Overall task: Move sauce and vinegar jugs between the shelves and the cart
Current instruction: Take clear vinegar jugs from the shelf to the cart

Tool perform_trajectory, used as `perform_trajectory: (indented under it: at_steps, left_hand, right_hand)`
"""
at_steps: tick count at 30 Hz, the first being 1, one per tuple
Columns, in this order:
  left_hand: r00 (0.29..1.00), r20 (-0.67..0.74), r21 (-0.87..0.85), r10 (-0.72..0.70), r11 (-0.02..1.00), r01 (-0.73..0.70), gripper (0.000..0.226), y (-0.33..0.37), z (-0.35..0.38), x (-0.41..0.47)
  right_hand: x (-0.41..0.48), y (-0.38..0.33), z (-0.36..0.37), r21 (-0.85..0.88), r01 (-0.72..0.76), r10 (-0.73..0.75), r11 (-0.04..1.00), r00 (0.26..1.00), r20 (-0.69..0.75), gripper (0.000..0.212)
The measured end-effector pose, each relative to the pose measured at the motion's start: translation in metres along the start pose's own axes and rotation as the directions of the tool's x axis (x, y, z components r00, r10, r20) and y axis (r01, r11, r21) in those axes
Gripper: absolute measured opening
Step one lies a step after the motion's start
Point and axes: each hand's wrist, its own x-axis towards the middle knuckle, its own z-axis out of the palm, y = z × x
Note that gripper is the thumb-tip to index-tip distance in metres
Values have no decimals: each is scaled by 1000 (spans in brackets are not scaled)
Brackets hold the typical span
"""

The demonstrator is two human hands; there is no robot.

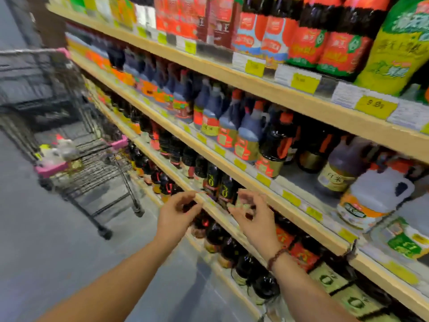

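Wooden shelves point(253, 177) run along the right, packed with dark sauce and vinegar jugs point(248, 138). A white jug with an orange label point(371, 201) and a dark brown jug point(339, 168) stand on the middle shelf at right. My left hand point(176, 212) and my right hand point(250, 214) hover in front of the lower shelf edge, both empty with fingers loosely curled and apart. Black bottles point(220, 184) stand just behind my hands. A wire shopping cart point(92, 163) with pink trim stands at left, and a pale jug with a red cap point(62, 147) sits in it.
Yellow price tags point(304, 82) line the shelf edges. The upper shelf holds red-labelled bottles point(308, 43) and a green-yellow bag point(399, 47). Grey floor point(58, 263) lies between me and the cart. The picture is blurred by motion.
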Motion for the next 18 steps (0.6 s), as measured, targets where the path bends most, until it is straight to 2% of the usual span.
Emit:
perform_trajectory:
  at_steps: [5, 10, 14, 18]
  left_hand:
    - [978, -198, -13, -66, 998, 65, 24, -25, -116, 5]
    - [916, -392, -35, -88, 996, 81, 21, -43, -208, 2]
    - [851, -508, -59, -136, 991, 123, 22, -58, -262, -1]
    - [791, -588, -90, -171, 985, 146, 26, -68, -294, 6]
  right_hand:
    - [14, -46, 95, 67, 18, -27, 998, 990, 141, 35]
    - [28, -77, 179, 140, 59, -92, 988, 966, 240, 32]
    - [40, -89, 233, 212, -22, -63, 977, 920, 386, 32]
    - [62, -98, 274, 226, -17, -87, 974, 892, 443, 38]
